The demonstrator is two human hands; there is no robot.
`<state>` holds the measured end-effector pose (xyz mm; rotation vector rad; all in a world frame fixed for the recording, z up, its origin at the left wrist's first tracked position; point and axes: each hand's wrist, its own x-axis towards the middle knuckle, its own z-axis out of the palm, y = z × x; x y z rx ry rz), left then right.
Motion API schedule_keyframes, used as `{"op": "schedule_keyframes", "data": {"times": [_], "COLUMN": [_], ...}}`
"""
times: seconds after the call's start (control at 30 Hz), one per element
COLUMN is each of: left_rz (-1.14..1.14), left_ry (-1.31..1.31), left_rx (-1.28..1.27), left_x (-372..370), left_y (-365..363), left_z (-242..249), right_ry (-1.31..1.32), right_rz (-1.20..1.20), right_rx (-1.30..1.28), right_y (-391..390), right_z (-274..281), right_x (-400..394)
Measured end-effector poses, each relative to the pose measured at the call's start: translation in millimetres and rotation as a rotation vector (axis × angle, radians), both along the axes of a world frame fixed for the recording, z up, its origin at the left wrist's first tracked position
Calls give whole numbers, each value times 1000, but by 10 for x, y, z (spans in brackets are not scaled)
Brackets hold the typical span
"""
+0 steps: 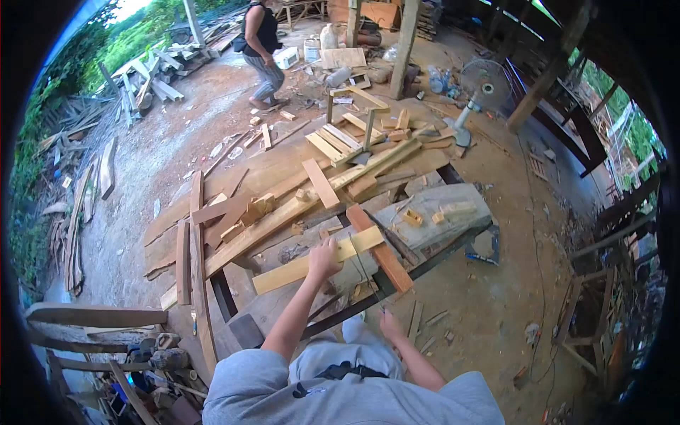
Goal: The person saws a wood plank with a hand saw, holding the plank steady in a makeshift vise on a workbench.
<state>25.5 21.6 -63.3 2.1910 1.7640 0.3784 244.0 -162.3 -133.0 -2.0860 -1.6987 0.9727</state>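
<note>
Near the middle of the view, my left hand (324, 258) is closed on a pale yellow board (283, 275), which lies slantwise on the workbench. The board's right end rests over a reddish-brown board (380, 249). A thin dark cord (359, 261) crosses the pale board just right of my left hand. My right hand (390, 324) is low beyond the bench's front edge, with its fingers drawn together; whatever is between them is too small to make out.
A chair-like wooden frame (367, 113) stands at the bench's far end, near a fan (465, 117). Beyond, a person (263, 53) is on the dirt floor. Long planks (198, 241) lie left, and a wooden rack (591, 319) stands right.
</note>
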Motion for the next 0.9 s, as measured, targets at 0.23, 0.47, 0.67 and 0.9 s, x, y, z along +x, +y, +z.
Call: {"op": "schedule_keyframes", "data": {"times": [0.23, 0.47, 0.67, 0.9], "left_rz": [118, 92, 87, 64], "left_ry": [57, 50, 39, -71], "left_rx": [198, 295, 291, 376], "left_x": [52, 34, 30, -31], "left_y": [-56, -67, -97, -250], "left_z": [-84, -114, -74, 17], "right_ry": [168, 182, 193, 13], "right_rz": [-118, -179, -212, -126], "right_rx": [101, 177, 154, 98], "right_y": [228, 93, -6, -300], "right_z": [-347, -410, -2, 649], "right_x": [-160, -275, -227, -342]}}
